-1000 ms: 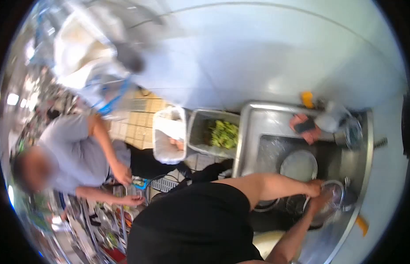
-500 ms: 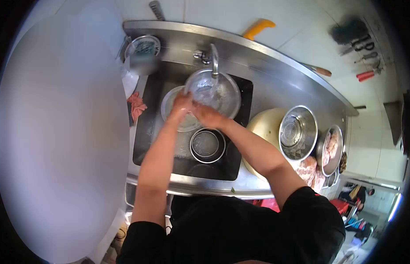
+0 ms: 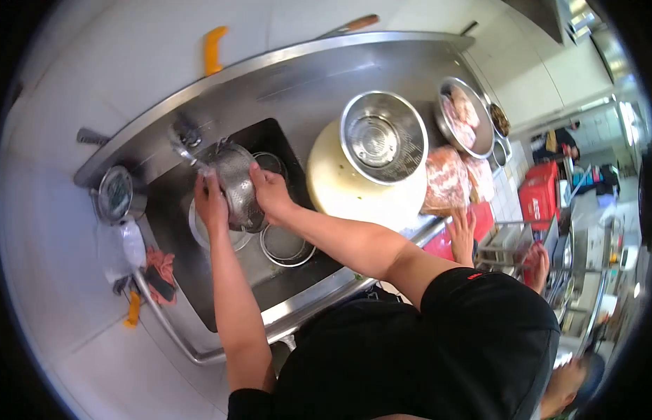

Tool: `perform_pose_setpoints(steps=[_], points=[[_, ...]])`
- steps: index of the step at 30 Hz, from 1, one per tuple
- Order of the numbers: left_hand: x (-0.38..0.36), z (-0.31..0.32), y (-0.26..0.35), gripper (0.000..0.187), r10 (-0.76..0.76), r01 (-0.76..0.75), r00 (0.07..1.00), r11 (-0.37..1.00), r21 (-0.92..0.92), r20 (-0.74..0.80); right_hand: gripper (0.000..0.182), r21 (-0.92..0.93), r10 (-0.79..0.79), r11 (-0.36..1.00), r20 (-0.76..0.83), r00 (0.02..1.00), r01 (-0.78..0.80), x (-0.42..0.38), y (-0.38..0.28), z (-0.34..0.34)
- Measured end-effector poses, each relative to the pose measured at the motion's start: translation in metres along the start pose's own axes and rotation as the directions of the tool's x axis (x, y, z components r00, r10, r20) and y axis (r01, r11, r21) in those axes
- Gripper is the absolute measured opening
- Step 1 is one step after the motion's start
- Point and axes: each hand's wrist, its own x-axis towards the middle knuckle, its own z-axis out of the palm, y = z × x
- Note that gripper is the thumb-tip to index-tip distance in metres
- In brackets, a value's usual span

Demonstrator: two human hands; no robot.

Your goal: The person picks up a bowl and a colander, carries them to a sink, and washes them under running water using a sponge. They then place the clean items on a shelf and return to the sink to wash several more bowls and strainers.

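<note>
Both my hands grip a perforated metal colander, tilted on its side above the sink. My left hand is closed on its near left edge, and my right hand clasps the right side, thumb up. The faucet is just beyond the colander, at its upper left. Partly hidden under my hands, a pale bowl sits in the sink. A round metal strainer or pan lies beside it, and another dark round vessel is behind my right hand.
Right of the sink, a second colander rests on a round cutting board. Raw meat and a metal bowl of meat stand further right. A co-worker's hand reaches near the meat. A pink cloth hangs left.
My view has swung to the right. My hands, earlier low together over the bowls by the faucet, now hold the colander raised and tilted. A co-worker's hands have come into view.
</note>
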Motion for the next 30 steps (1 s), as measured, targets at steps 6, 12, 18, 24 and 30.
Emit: perform_pose_setpoints(steps=[6, 12, 18, 24, 30], points=[[-0.036, -0.031, -0.056, 0.067, -0.441, 0.466, 0.885, 0.842, -0.273, 0.15, 0.041, -0.164, -0.349, 0.926, -0.034, 0.937, 0.339, -0.056, -0.095, -0.033], [-0.048, -0.066, -0.195, 0.034, -0.62, 0.591, 0.739, 0.784, 0.19, 0.262, 0.032, -0.66, -0.684, 0.409, 0.235, 0.69, 0.63, -0.117, -0.213, -0.126], [-0.112, -0.046, -0.332, 0.036, -0.469, -0.25, 0.78, 0.374, 0.893, 0.415, 0.015, -0.84, -0.648, -0.154, 0.484, 0.589, 0.52, -0.079, -0.157, -0.224], [-0.151, -0.01, -0.337, 0.055, -0.233, -0.751, 0.575, 0.23, 0.619, 0.784, 0.035, -0.918, -0.569, -0.232, 0.397, 0.72, 0.322, -0.069, -0.117, -0.24], [-0.17, 0.01, -0.299, 0.057, -0.743, -0.742, 0.426, 0.04, 0.67, 0.516, 0.032, -0.958, -0.578, -0.279, 0.229, 0.784, 0.074, -0.077, -0.086, -0.24]])
